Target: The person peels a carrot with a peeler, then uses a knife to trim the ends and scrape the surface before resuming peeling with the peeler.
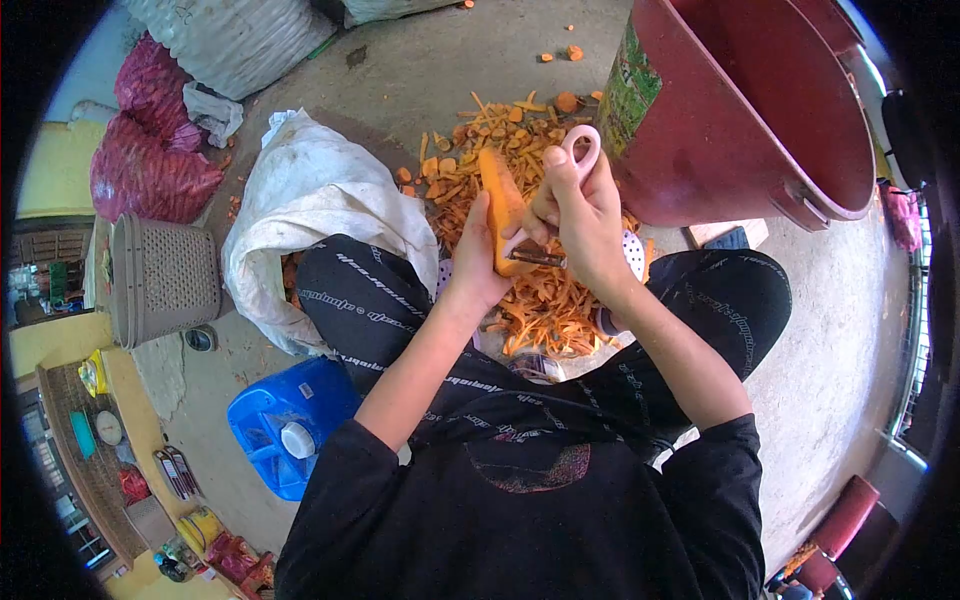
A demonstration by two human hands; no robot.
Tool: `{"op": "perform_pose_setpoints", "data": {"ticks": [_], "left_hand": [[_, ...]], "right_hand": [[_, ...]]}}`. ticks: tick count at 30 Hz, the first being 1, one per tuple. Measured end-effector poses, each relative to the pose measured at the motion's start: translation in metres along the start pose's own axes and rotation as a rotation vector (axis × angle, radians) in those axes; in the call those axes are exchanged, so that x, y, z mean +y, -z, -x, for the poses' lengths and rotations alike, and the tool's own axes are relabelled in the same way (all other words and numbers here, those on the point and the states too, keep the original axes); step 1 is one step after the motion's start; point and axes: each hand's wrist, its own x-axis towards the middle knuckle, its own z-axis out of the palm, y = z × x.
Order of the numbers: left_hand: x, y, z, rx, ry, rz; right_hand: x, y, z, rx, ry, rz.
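My left hand (478, 262) is closed around the lower part of an orange carrot (498, 190), which points up and away from me. In my right hand (590, 225) is a peeler (585, 150) with a pale pink loop handle. Its blade lies against or very near the carrot's lower end; the exact contact is hard to make out. Beneath both hands a heap of carrot peelings (545, 320) covers the floor between my legs, with cut carrot pieces (440, 168) at its far side.
A big dark red bin (720, 130) stands at the right. To the left are an open white sack (320, 190), a blue jerrycan (285, 420) and grey-brown baskets (170, 275). Red mesh sacks (150, 165) and a large pale sack (235, 40) lie farther off.
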Motion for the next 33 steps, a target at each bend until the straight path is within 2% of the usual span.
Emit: {"op": "perform_pose_setpoints", "data": {"ticks": [7,13,16,23,28,31,33], "left_hand": [[0.001,0.005,0.000,-0.050,0.016,0.013],[-0.003,0.001,0.001,0.005,-0.010,-0.014],[-0.007,0.003,0.000,0.072,-0.062,-0.046],[-0.001,-0.011,0.007,-0.011,-0.233,-0.206],[-0.001,0.004,-0.003,-0.080,-0.294,-0.247],[0.001,-0.016,0.003,0.006,-0.307,-0.258],[0.001,-0.012,0.002,-0.007,-0.312,-0.288]], "right_hand": [[0.009,0.001,0.001,-0.023,-0.010,-0.026],[0.012,0.003,0.001,-0.063,0.077,0.059],[0.014,0.005,-0.005,-0.036,0.035,0.042],[0.015,0.010,-0.022,0.015,-0.260,0.091],[0.012,0.007,-0.023,0.018,-0.276,0.044],[0.009,0.006,-0.025,0.018,-0.280,0.045],[0.009,0.007,-0.025,0.014,-0.283,0.057]]}}
